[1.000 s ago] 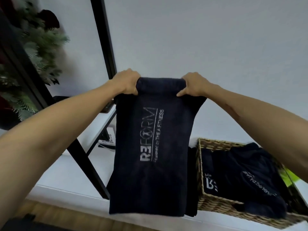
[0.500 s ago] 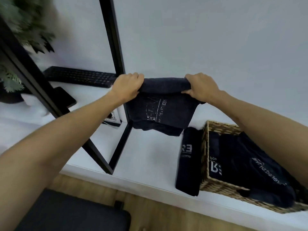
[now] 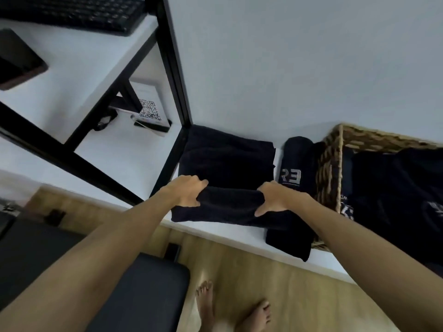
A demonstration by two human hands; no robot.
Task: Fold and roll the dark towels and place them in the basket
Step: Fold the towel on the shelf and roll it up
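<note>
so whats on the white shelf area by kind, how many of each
towel being folded under the left hand and right hand: 1
rolled towel beside the basket: 1
wicker basket with dark towels inside, number unclear: 1
keyboard: 1
QR code card: 1
total: 5

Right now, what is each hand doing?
Left hand: grips the near edge of the dark towel.
Right hand: grips the same edge.

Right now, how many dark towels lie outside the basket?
2: a flat dark towel on the white shelf, in both hands' grip, and a rolled dark towel beside the woven wicker basket. Others may be hidden.
</note>
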